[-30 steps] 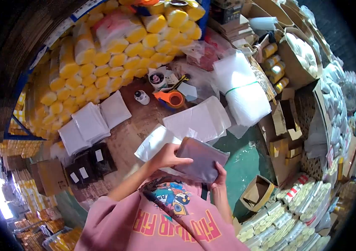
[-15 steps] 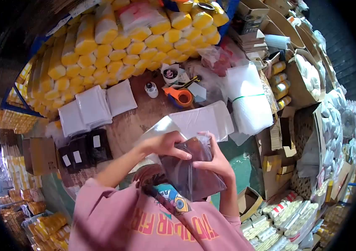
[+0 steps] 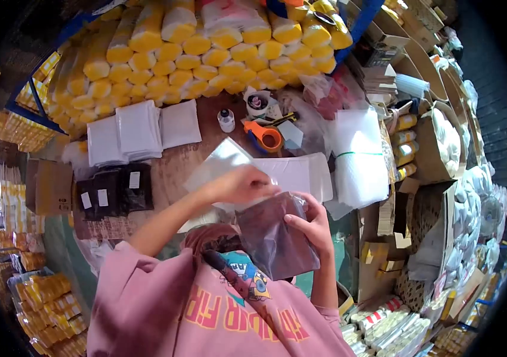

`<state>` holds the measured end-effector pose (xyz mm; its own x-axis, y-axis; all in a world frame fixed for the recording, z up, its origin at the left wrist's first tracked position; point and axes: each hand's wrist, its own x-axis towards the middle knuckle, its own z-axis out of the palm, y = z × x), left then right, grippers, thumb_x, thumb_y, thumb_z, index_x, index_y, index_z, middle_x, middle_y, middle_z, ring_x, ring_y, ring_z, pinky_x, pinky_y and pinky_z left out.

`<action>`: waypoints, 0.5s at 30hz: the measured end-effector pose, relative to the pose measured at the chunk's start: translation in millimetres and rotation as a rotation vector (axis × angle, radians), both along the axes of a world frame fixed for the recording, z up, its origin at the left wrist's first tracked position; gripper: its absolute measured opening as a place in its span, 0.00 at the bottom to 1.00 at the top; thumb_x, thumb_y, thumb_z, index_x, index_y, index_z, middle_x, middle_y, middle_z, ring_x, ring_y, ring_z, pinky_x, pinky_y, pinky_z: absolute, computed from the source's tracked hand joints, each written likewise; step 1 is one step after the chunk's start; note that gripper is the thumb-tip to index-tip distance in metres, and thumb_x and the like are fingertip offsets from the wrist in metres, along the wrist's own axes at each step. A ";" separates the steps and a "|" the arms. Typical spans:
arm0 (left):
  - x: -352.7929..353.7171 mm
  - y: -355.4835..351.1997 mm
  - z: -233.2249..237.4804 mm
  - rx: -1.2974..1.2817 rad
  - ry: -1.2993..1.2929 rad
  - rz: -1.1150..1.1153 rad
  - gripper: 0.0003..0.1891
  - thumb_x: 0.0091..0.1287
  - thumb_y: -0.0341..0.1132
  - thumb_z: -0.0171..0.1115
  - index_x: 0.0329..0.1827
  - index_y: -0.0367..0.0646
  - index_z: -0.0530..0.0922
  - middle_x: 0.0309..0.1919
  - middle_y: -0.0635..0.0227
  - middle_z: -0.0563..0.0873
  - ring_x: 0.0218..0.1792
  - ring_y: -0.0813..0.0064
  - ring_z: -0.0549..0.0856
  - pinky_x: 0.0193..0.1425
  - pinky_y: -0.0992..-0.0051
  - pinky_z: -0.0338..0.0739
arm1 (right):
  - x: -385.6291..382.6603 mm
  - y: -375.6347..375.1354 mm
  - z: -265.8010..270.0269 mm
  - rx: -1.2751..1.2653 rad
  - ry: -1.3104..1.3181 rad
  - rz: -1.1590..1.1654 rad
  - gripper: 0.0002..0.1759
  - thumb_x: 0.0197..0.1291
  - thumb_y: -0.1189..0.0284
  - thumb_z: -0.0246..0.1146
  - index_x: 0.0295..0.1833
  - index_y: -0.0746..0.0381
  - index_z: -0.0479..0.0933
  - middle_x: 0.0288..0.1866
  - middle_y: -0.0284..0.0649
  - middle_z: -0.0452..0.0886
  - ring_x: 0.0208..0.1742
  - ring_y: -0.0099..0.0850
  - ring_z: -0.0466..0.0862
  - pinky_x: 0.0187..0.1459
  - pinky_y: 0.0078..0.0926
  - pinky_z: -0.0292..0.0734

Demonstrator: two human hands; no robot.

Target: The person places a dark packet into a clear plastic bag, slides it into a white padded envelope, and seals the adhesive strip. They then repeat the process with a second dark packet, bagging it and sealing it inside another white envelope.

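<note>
A flat dark packet in shiny clear plastic (image 3: 278, 241) is tilted in front of my chest. My right hand (image 3: 312, 225) grips its right edge, thumb on the near face and fingers behind. Just above its upper left corner is my left hand (image 3: 244, 184), fingers curled together and slightly blurred; whether it pinches anything is hidden. Beneath my left hand lies a white sheet or bag (image 3: 220, 159) on the table. Several dark packets with white labels (image 3: 113, 193) lie to the left.
White flat packs (image 3: 138, 132) are stacked at the back left. A small bottle (image 3: 226, 121), an orange tape dispenser (image 3: 264, 137) and a roll of bubble wrap (image 3: 357, 157) stand further back. Yellow-ended rolls (image 3: 217, 56) are piled behind the table (image 3: 173, 172). Cardboard boxes (image 3: 438, 143) line the right.
My left hand has let go of the packet's face and moved up and left to its top corner. My right hand keeps its hold. The view has shifted slightly.
</note>
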<state>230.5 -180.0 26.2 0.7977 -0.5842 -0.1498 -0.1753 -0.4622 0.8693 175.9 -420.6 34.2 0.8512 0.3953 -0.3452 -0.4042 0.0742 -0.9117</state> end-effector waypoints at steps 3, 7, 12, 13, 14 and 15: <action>-2.5 16.7 6.4 -0.080 -0.268 0.117 0.10 0.58 0.23 0.59 0.43 0.40 0.79 0.31 0.59 0.81 0.30 0.68 0.80 0.33 0.70 0.73 | 0.8 -0.8 -6.0 0.034 0.010 -0.028 0.27 0.55 0.79 0.69 0.61 0.66 0.71 0.46 0.35 0.81 0.46 0.21 0.80 0.47 0.20 0.76; -5.5 33.5 10.5 0.055 -0.384 0.102 0.21 0.50 0.16 0.54 0.47 0.43 0.76 0.39 0.59 0.76 0.40 0.59 0.79 0.42 0.69 0.75 | 3.1 -4.2 -19.4 0.033 -0.003 0.041 0.23 0.58 0.78 0.67 0.60 0.67 0.72 0.47 0.33 0.81 0.45 0.20 0.79 0.47 0.19 0.76; -13.9 37.4 11.0 0.021 -0.461 0.221 0.22 0.47 0.16 0.55 0.47 0.43 0.76 0.46 0.58 0.71 0.44 0.54 0.78 0.47 0.68 0.75 | 4.4 -0.8 -23.7 0.066 -0.013 0.120 0.21 0.61 0.77 0.65 0.60 0.67 0.73 0.48 0.32 0.80 0.46 0.18 0.78 0.47 0.19 0.75; -15.3 40.5 6.7 0.027 -0.422 0.239 0.22 0.46 0.16 0.56 0.47 0.43 0.76 0.48 0.57 0.70 0.46 0.54 0.78 0.48 0.67 0.76 | 4.6 1.2 -20.4 0.088 -0.015 0.118 0.21 0.62 0.76 0.64 0.60 0.67 0.72 0.48 0.32 0.80 0.46 0.18 0.78 0.47 0.19 0.75; -16.1 43.4 4.5 0.031 -0.382 0.258 0.23 0.45 0.16 0.57 0.47 0.43 0.75 0.50 0.57 0.69 0.48 0.53 0.77 0.49 0.66 0.76 | 4.8 1.7 -16.2 0.095 -0.007 0.131 0.21 0.62 0.76 0.64 0.61 0.67 0.72 0.48 0.32 0.80 0.46 0.18 0.78 0.48 0.19 0.75; -15.9 44.7 14.4 0.125 -0.396 0.234 0.18 0.47 0.19 0.59 0.43 0.42 0.76 0.47 0.56 0.73 0.46 0.53 0.79 0.47 0.64 0.77 | 5.3 2.0 -11.5 0.101 0.002 0.144 0.21 0.62 0.76 0.64 0.61 0.66 0.72 0.48 0.32 0.80 0.46 0.18 0.77 0.48 0.19 0.74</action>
